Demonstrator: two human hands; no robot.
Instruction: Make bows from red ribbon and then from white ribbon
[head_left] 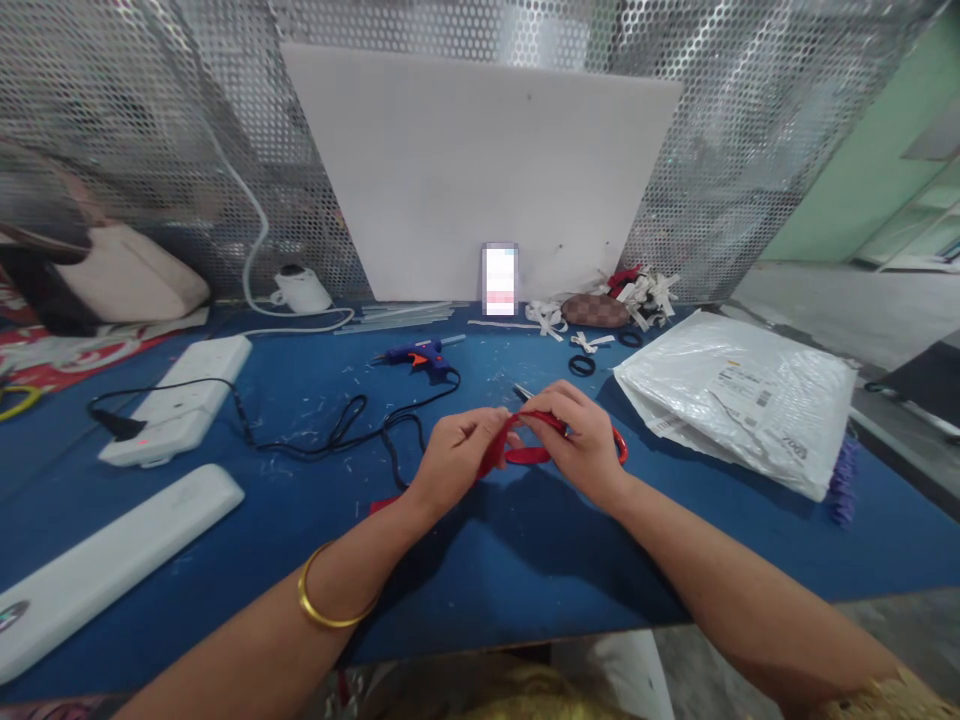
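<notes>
Between my two hands a red ribbon (493,456) is held just above the blue table. My left hand (459,450) pinches it, fingers pressed together, and a gold bangle circles that wrist. My right hand (574,437) grips the same ribbon from the other side, and a loop of it hangs below the fingers. Partly hidden behind my right hand lies a pair of scissors (621,446) with orange-red handles; its pointed tip shows beyond the knuckles. Another red piece (384,504) lies flat beside my left forearm.
A blue glue gun (420,355) with a black cord lies ahead on the left, near a white power strip (187,395). A white case (120,570) is at left front, a white plastic parcel (739,390) at right. A lit phone (500,281) leans against the white board (487,160).
</notes>
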